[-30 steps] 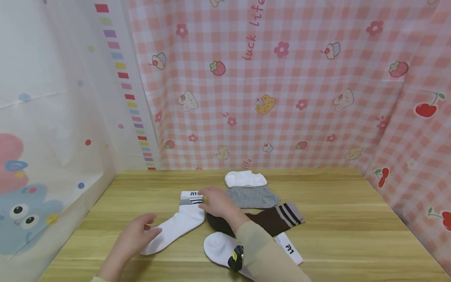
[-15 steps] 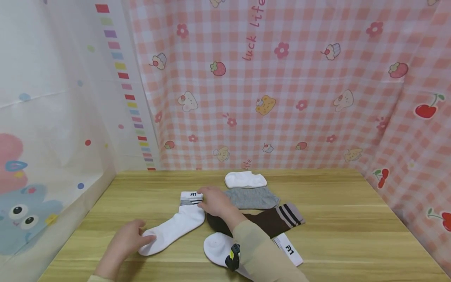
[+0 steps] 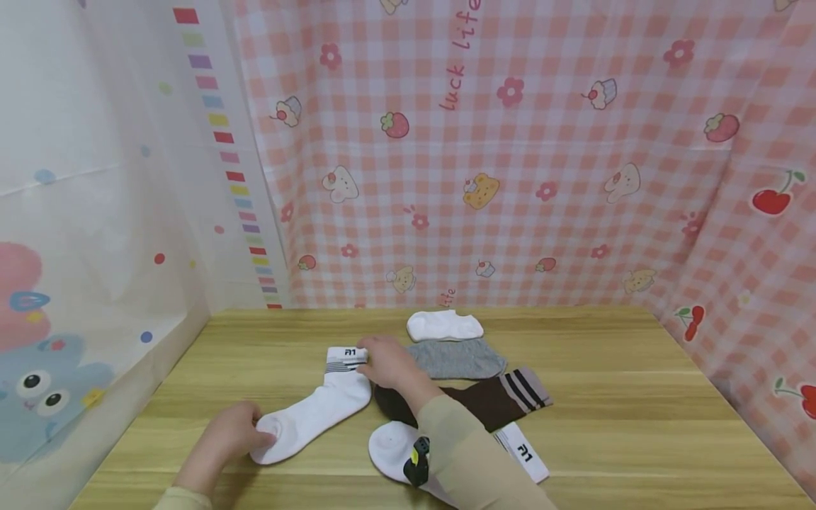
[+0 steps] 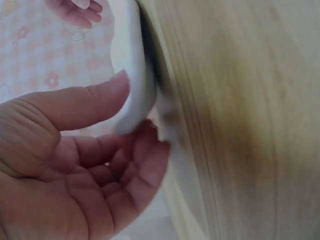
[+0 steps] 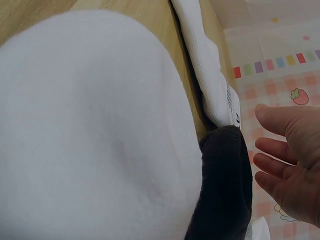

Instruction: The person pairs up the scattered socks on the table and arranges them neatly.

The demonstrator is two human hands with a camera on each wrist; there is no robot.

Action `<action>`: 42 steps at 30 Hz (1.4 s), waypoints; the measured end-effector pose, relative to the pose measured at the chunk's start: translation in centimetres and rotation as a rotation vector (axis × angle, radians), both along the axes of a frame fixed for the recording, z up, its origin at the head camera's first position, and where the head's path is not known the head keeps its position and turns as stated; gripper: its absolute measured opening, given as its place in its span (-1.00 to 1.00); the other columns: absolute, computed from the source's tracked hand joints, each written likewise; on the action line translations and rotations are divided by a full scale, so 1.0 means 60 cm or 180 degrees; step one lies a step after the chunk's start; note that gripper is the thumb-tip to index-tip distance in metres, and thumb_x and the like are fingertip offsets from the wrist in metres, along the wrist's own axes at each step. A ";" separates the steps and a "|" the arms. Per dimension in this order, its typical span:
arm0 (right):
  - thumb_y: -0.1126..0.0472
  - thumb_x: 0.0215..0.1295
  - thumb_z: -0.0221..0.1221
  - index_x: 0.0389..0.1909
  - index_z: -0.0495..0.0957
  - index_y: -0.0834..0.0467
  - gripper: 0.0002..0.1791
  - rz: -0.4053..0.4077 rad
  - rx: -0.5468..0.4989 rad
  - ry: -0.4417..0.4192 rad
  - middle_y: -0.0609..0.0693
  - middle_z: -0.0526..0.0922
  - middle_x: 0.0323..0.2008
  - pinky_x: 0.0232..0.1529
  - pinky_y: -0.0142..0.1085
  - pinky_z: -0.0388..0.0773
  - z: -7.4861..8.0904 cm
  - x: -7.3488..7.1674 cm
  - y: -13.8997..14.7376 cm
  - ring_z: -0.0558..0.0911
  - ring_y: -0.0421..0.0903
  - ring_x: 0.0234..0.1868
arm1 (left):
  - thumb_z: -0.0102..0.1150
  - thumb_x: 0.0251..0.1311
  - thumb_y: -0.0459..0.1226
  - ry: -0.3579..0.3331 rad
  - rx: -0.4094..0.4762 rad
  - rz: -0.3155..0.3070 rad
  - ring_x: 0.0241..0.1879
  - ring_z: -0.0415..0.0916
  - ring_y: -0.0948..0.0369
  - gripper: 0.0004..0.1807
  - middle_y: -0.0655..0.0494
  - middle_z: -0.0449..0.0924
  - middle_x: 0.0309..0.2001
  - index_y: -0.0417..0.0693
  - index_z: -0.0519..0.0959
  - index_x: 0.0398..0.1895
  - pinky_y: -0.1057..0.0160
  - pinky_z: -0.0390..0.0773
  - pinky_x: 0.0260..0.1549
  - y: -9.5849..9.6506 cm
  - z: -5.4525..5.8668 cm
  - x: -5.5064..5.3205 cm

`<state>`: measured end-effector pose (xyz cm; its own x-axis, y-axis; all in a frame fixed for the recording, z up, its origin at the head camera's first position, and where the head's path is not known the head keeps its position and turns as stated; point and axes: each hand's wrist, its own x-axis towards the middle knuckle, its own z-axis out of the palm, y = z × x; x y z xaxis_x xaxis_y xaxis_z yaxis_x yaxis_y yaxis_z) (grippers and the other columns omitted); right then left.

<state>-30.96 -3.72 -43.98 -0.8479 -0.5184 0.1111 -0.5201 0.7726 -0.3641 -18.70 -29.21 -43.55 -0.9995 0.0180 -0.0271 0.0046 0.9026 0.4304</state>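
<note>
A white crew sock [image 3: 321, 418] with a striped, lettered cuff lies flat on the left of the wooden table. My left hand [image 3: 229, 428] pinches its toe; in the left wrist view the thumb [image 4: 105, 102] lies on one face of the sock [image 4: 132, 65] and the fingers curl at the other. By the cuff hovers my right hand [image 3: 389, 365], its fingertips at the cuff's right edge in the head view. In the right wrist view the fingers of my right hand [image 5: 292, 155] are loosely bent with nothing between them; touch with the cuff cannot be told.
Right of that sock, a dark brown striped sock [image 3: 487, 401], a grey sock [image 3: 455, 359] and a short white sock [image 3: 446, 326] lie in a column. A second white crew sock [image 3: 390, 446] lies in front, partly under my right sleeve [image 3: 478, 460]. Patterned cloth [image 3: 510, 156] stands behind the table.
My left hand has come down from above the sock's toe and now pinches it. The toe has shifted slightly left. My right hand has hardly moved.
</note>
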 end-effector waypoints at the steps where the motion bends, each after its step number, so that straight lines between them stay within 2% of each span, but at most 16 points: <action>1: 0.12 0.31 0.29 0.17 0.55 0.13 -0.57 0.0005 0.0003 0.0012 0.03 0.61 0.12 0.23 -0.17 0.40 -0.001 -0.001 0.000 0.51 0.03 0.20 | 0.46 -0.13 -0.29 0.0014 -0.0003 -0.0005 -0.48 0.40 0.14 -0.73 0.09 0.51 -0.51 -0.22 0.52 -0.49 0.08 0.46 -0.40 0.001 0.000 0.000; 7: 0.13 0.30 0.30 0.16 0.56 0.15 -0.57 -0.0008 -0.0025 0.0007 0.05 0.62 0.10 0.21 -0.18 0.41 -0.004 -0.005 -0.002 0.54 0.02 0.17 | 0.37 -0.06 -0.40 0.0192 0.0106 0.0027 -0.45 0.41 0.15 -0.84 0.12 0.50 -0.49 -0.20 0.57 -0.40 0.10 0.45 -0.39 0.005 0.005 0.001; 13: 0.12 0.30 0.30 0.17 0.55 0.15 -0.56 -0.0001 -0.0001 0.0072 0.05 0.61 0.12 0.23 -0.20 0.40 -0.007 -0.008 -0.001 0.53 0.03 0.18 | 0.36 -0.02 -0.45 0.0518 0.0000 -0.0061 -0.47 0.38 0.18 -0.84 0.16 0.48 -0.51 -0.10 0.57 -0.41 0.12 0.43 -0.42 0.014 0.013 0.006; 16: 0.12 0.31 0.30 0.18 0.55 0.16 -0.55 0.0010 -0.0013 0.0053 0.06 0.61 0.12 0.22 -0.19 0.40 -0.007 -0.008 0.000 0.54 0.03 0.18 | 0.37 -0.04 -0.48 0.0771 -0.0056 -0.0167 -0.48 0.37 0.20 -0.81 0.18 0.48 -0.51 -0.07 0.58 -0.45 0.13 0.43 -0.44 0.019 0.018 0.008; 23: 0.16 0.30 0.30 0.16 0.54 0.22 -0.56 0.0016 -0.0118 0.0013 0.09 0.61 0.09 0.20 -0.19 0.42 -0.008 -0.010 0.002 0.55 0.04 0.14 | 0.42 -0.18 -0.57 0.1600 -0.0236 -0.0499 -0.43 0.51 0.16 -0.70 0.15 0.56 -0.42 -0.02 0.61 -0.47 0.09 0.52 -0.46 0.029 0.031 0.012; 31: 0.22 0.35 0.22 0.29 0.42 0.26 -0.48 0.0006 -0.0220 -0.0014 0.15 0.52 0.22 0.31 -0.15 0.32 -0.010 -0.019 0.007 0.45 0.09 0.28 | 0.46 -0.40 -0.64 0.2481 -0.0513 -0.0987 -0.35 0.55 0.13 -0.58 0.18 0.59 -0.37 0.02 0.62 -0.51 0.07 0.58 -0.39 0.028 0.043 0.010; 37: 0.24 0.35 0.23 0.33 0.39 0.22 -0.45 0.0010 -0.0210 -0.0017 0.14 0.49 0.26 0.32 -0.14 0.29 -0.004 -0.021 0.010 0.43 0.08 0.30 | 0.44 -0.49 -0.65 0.2909 -0.0605 -0.1218 -0.36 0.55 0.11 -0.57 0.14 0.58 -0.38 -0.02 0.62 -0.52 0.08 0.59 -0.43 0.024 0.049 0.006; 42: 0.24 0.34 0.24 0.36 0.37 0.19 -0.42 0.0032 -0.0271 -0.0094 0.12 0.46 0.29 0.33 -0.13 0.29 0.004 -0.019 0.013 0.40 0.07 0.32 | 0.45 -0.53 -0.69 0.3129 -0.0615 -0.1298 -0.35 0.55 0.07 -0.55 0.08 0.59 -0.37 -0.08 0.63 -0.50 0.06 0.60 -0.45 0.024 0.054 0.002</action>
<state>-32.12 -2.97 -43.74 -0.8462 -0.5167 0.1302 -0.5159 0.7329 -0.4435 -18.59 -27.75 -40.30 -0.5048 0.4355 0.7453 0.5855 0.8072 -0.0750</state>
